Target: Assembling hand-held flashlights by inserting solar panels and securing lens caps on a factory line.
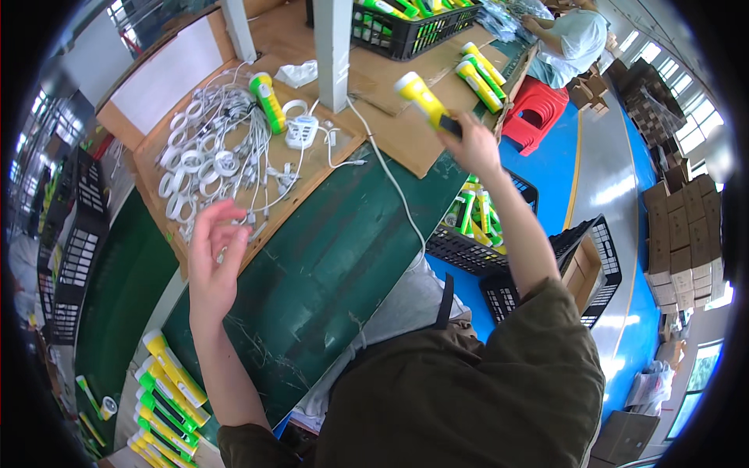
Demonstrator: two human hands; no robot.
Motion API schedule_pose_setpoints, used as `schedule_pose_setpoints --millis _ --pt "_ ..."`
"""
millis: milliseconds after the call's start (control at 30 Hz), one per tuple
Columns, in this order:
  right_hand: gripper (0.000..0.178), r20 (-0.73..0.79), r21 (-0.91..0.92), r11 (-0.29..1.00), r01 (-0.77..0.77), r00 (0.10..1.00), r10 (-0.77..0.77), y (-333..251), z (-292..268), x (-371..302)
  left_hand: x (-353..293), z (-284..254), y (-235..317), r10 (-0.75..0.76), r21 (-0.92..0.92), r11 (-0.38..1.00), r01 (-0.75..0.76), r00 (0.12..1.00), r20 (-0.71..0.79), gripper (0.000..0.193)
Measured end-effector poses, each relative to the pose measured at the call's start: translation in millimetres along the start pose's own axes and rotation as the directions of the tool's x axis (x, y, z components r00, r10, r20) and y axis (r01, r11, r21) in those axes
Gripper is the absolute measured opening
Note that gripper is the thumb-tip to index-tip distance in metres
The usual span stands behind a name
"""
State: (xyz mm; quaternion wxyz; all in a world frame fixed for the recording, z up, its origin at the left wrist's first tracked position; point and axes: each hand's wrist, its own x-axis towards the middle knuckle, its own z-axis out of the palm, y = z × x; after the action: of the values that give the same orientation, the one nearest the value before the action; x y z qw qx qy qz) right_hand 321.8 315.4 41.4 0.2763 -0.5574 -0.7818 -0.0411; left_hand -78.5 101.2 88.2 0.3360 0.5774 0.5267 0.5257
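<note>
My right hand (471,144) is closed round the dark end of a yellow flashlight (421,95), holding it above the cardboard with its white head pointing away to the left. My left hand (216,253) is raised by the near edge of a wooden tray (275,218), fingers apart and curled, with nothing visible in them. White charging cables (248,129) and white rings (189,161) lie heaped in that tray. At its far side, a green and yellow flashlight (268,103) rests beside a white multi-port charger (301,132).
Several flashlights (173,368) lie in a row at lower left; others (479,84) rest beyond my right hand. Black crates (399,40) of flashlights stand at the back and below the table (324,273). A white post (333,54) rises mid-table. A person (573,39) sits near a red stool (535,115).
</note>
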Motion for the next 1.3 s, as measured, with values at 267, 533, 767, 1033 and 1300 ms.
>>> schedule_pose_setpoints --millis 267,533,767,1033,1300 --pt "0.056 0.179 -0.459 0.841 -0.285 0.898 0.402 117.1 16.0 72.7 -28.9 -7.6 2.1 -0.100 0.311 0.939 0.145 0.982 -0.158 0.032" --pt "0.052 0.169 -0.475 0.848 -0.236 0.921 0.351 173.6 27.9 106.8 -176.1 -63.8 -31.0 0.190 0.845 0.110 0.523 0.824 -0.534 0.040" --pt "0.047 0.222 -0.479 0.860 -0.178 0.923 0.315 195.9 31.5 132.7 -249.2 -48.8 -43.7 0.064 0.671 -0.105 0.734 0.678 -0.732 0.047" --pt "0.045 0.122 -0.465 0.854 -0.232 0.939 0.321 239.5 33.8 135.4 -240.6 -38.6 -49.7 0.205 0.688 -0.198 0.698 0.716 -0.667 0.066" --pt "0.029 0.124 -0.450 0.842 -0.297 0.913 0.388 254.9 93.0 169.3 -296.6 -64.4 -52.8 0.235 0.711 -0.174 0.681 0.730 -0.642 0.053"
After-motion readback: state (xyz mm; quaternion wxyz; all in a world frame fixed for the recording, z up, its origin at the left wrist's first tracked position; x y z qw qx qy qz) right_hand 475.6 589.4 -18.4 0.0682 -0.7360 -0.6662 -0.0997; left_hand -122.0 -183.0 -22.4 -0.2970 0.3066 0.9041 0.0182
